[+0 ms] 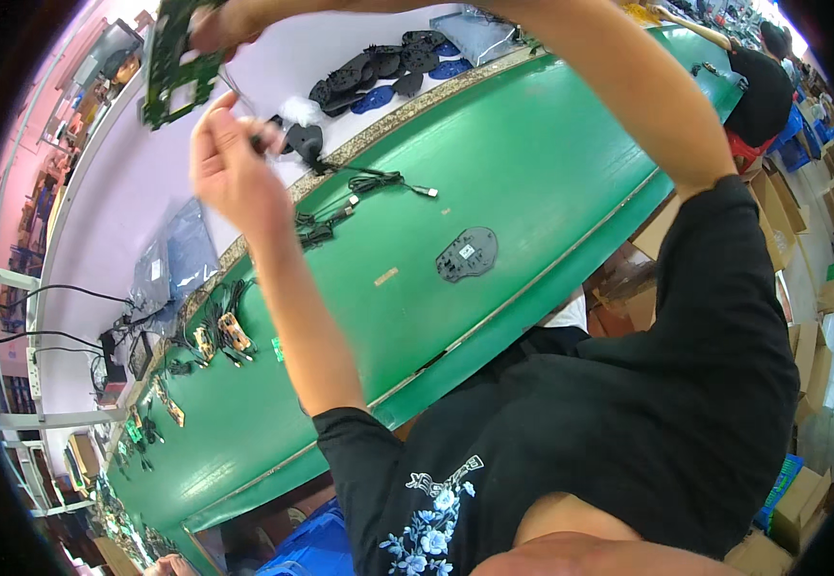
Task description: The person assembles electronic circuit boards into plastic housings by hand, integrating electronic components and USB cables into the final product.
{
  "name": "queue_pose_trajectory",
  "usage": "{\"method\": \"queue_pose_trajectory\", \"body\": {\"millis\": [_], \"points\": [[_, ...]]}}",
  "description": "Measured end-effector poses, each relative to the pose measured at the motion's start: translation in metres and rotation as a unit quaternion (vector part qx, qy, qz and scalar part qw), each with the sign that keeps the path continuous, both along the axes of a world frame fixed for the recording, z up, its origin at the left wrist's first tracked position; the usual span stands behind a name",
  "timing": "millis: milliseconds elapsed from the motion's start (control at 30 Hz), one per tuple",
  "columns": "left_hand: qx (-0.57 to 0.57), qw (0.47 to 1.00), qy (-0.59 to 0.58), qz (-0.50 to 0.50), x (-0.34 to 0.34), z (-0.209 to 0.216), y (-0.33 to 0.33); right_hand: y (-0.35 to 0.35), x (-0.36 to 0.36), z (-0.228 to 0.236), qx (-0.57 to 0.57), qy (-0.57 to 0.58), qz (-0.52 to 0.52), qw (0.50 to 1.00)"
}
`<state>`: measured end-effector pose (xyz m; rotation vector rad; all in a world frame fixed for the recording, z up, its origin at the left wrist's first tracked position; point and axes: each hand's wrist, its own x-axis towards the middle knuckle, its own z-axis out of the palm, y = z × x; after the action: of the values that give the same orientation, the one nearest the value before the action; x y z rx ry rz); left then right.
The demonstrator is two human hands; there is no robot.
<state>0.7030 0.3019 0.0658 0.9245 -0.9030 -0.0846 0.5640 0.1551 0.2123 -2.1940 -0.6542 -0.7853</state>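
Observation:
My right hand, at the upper left, grips a green circuit board panel with cut-outs, held up in the air. Just below it my left hand is closed, thumb and forefinger pinched near the panel's lower corner. A dark cable seems to run through its fingers; motion blur hides the exact grip. Behind that hand are a black plastic shell and a white tuft. Coiled black USB cables lie on the green table beside my left wrist.
A dark mouse-shaped base plate lies mid-table. Black and blue shells are heaped along the far ledge. Cables with small boards lie to the left, near plastic bags. A person in black sits at the far right, near cardboard boxes.

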Motion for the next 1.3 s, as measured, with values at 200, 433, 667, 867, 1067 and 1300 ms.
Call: {"method": "queue_pose_trajectory", "body": {"millis": [200,433,667,867,1067,1300], "points": [[0.361,0.916,-0.138,-0.111,-0.060,-0.056,0.084,0.001,-0.112,-0.153,0.040,0.174,-0.058,0.982],[0.564,0.736,-0.124,-0.352,-0.123,-0.134,0.097,0.041,-0.203,-0.302,-0.023,0.374,-0.079,0.924],[0.595,0.784,-0.009,-0.176,-0.120,-0.146,0.096,0.043,-0.180,-0.282,-0.068,0.416,-0.004,0.907],[0.483,0.872,0.079,-0.013,-0.112,-0.181,0.074,0.006,-0.109,-0.259,0.248,0.432,0.070,0.864],[0.482,0.862,-0.153,0.011,-0.125,-0.186,0.056,-0.008,-0.078,-0.362,0.273,0.264,-0.088,0.921],[0.459,0.810,-0.358,0.066,-0.131,-0.184,0.057,0.001,-0.083,-0.367,0.296,0.241,-0.117,0.917]]}}
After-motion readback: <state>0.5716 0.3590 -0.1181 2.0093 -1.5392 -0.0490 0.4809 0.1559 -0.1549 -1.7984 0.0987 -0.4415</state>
